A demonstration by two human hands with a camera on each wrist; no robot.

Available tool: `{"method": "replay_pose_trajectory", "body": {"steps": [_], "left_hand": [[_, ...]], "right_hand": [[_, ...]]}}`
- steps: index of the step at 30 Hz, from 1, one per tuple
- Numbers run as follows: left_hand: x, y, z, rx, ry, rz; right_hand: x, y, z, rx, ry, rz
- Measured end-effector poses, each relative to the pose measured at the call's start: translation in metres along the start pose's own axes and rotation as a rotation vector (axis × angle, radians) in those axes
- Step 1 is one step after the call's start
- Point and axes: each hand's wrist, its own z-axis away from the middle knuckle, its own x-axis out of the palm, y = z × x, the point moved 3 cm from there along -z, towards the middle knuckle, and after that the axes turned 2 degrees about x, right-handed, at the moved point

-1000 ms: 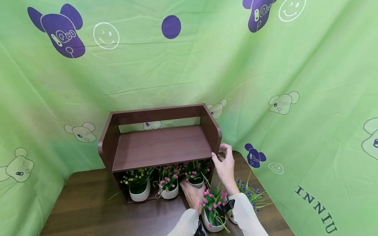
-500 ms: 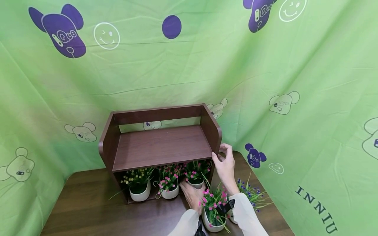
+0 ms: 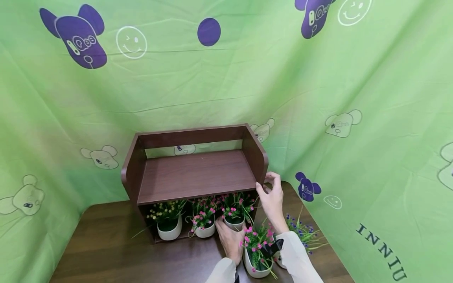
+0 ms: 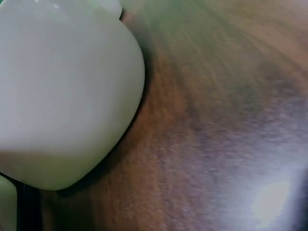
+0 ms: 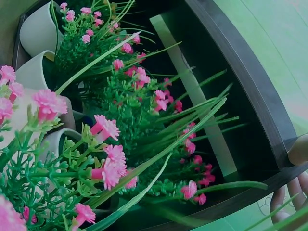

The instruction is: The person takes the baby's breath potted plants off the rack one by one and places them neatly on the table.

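In the head view my left hand grips a white pot of pink artificial flowers at the right end of the shelf's lower level. Its fingers curl round the pot's left side. My right hand pinches the right side panel of the dark brown wooden shelf, thumb in front and fingers outside. The right wrist view shows the thumb at the panel's edge. A second pink-flowered pot stands between my forearms. A white pot fills the left of the left wrist view.
On the lower level, a yellow-flowered pot and another pink-flowered pot stand further left. Blue flowers show behind my right forearm on the wooden table. A green printed cloth hangs behind and around.
The pot in my left hand has come slightly forward, with more of its white side showing. My right hand keeps its place on the shelf. The head view has shifted slightly.
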Motion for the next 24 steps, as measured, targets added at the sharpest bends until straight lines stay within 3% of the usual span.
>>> {"method": "replay_pose_trajectory", "body": {"steps": [12, 16, 20, 24], "left_hand": [[-0.028, -0.002, 0.018, -0.023, 0.038, 0.031], [-0.038, -0.001, 0.025, -0.074, 0.050, 0.034], [-0.049, -0.001, 0.031, -0.131, 0.071, 0.009], [-0.060, -0.001, 0.037, -0.142, 0.100, -0.029]], "right_hand": [[0.000, 0.003, -0.001, -0.013, 0.000, -0.007], [0.002, 0.002, -0.001, -0.018, 0.003, -0.005], [0.002, -0.009, 0.002, -0.032, 0.014, -0.001], [0.001, -0.029, 0.006, -0.029, 0.008, -0.004]]}}
